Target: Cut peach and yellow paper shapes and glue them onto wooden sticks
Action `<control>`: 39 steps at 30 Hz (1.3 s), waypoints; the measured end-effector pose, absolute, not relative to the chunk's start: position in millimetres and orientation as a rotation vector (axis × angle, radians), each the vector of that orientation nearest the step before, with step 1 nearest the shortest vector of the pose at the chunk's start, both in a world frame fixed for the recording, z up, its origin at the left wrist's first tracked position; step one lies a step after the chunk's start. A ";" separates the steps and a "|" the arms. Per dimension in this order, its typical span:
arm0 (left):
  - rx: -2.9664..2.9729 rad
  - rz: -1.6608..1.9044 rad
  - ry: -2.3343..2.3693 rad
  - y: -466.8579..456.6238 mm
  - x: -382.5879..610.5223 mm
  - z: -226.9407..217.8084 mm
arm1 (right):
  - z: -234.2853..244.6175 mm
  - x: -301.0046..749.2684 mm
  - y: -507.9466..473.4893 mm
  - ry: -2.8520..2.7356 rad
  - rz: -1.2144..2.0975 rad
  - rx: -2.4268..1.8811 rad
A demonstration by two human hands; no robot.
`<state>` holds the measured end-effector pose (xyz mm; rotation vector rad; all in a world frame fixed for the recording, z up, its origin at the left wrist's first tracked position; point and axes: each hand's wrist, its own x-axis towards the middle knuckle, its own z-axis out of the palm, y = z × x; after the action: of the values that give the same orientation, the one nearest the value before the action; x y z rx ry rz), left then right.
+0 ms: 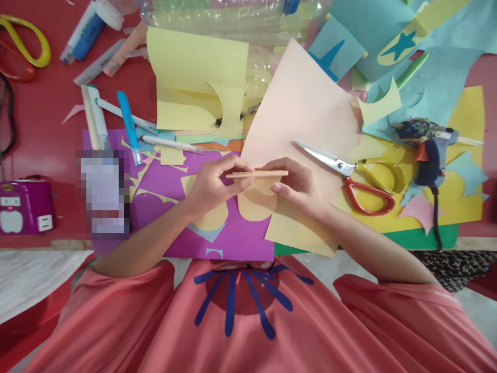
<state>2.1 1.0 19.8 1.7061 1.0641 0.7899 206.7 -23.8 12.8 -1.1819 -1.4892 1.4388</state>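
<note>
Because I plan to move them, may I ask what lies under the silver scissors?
The scissors' blades cross peach paper; yellow paper shows around the handles. Anything directly beneath is hidden.

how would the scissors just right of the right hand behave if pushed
The scissors should feel rigid, since their blades look like shiny metal. Lying flat with wide loop handles, they probably won't roll or tip. The large peach sheet under the blades looks thin, so it may drag along.
</note>
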 end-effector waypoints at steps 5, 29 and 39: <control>1.905 0.725 1.059 -2.4 2.0 18.4 | 8.1 205.6 -24.5 -1.518 1.379 -1.196; 1.691 0.758 1.011 -4.4 3.7 14.6 | 7.7 203.6 -23.8 -1.492 1.322 -1.242; 1.558 0.755 1.031 -2.0 1.7 14.2 | 7.2 206.9 -22.3 -1.420 1.305 -1.273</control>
<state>1.7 -2.0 14.2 1.5577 1.0306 0.7554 206.9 -22.3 7.2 -1.2728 -1.4203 1.3051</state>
